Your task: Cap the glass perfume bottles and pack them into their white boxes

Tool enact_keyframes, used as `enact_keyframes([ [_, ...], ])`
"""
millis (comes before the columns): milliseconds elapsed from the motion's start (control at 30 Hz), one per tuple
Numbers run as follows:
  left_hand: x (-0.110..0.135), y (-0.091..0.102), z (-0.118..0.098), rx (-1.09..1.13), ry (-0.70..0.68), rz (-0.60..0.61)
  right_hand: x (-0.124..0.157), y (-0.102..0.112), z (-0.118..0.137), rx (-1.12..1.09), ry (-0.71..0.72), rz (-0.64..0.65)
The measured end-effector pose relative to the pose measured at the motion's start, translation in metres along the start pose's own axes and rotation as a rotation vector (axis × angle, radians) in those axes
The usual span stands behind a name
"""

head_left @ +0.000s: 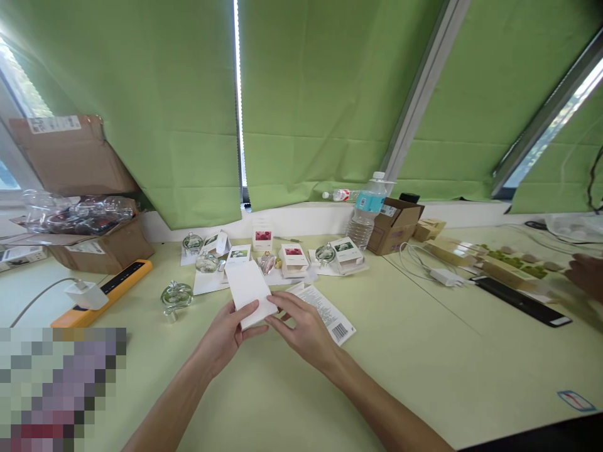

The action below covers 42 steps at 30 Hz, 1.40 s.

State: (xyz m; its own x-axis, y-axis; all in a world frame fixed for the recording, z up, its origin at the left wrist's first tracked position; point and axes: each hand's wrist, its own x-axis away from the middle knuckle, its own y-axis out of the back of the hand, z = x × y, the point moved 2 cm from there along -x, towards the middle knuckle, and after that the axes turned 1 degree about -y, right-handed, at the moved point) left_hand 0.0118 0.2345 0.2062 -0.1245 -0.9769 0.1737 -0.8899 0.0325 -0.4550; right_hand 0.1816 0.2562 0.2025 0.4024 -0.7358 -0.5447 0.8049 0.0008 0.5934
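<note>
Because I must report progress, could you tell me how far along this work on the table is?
Done: small white cardboard boxes with printed pictures stand formed. In hand: the left hand and right hand hold a plain white card piece. Left: clear glass bottles and a white barcode leaflet lie loose on the pale green table.

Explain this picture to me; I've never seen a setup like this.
There is no machine here: these are a person's own bare hands, filmed by a camera worn on their head that looks forward and down. The left hand and right hand together hold a flat white carton. Beneath the right hand lies a printed leaflet with a barcode. On the pale green desk stand a glass perfume bottle and small printed boxes. At the far right, a blurred hand belongs to another person.
</note>
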Motion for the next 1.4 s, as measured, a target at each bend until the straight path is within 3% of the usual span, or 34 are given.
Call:
enact_keyframes([
  [333,-0.001,0.003,-0.004,-0.091,-0.028,0.014,-0.003,0.005,0.008,-0.127,-0.145,0.043],
  [467,0.0,0.002,-0.002,-0.182,-0.037,0.044,-0.005,0.008,0.002,-0.221,-0.299,0.008],
  [600,0.002,0.0,-0.003,-0.341,-0.077,0.069,-0.007,0.007,-0.005,-0.428,-0.418,0.097],
  [833,0.003,0.001,-0.009,-0.524,-0.114,0.028,-0.009,0.003,-0.009,-0.499,-0.406,0.131],
  [1100,0.002,0.008,-0.011,-0.558,-0.081,0.012,-0.005,-0.004,-0.012,-0.341,-0.402,0.162],
  [1400,0.005,0.008,-0.016,-0.611,-0.105,0.094,-0.003,-0.003,-0.004,-0.342,-0.387,0.232],
])
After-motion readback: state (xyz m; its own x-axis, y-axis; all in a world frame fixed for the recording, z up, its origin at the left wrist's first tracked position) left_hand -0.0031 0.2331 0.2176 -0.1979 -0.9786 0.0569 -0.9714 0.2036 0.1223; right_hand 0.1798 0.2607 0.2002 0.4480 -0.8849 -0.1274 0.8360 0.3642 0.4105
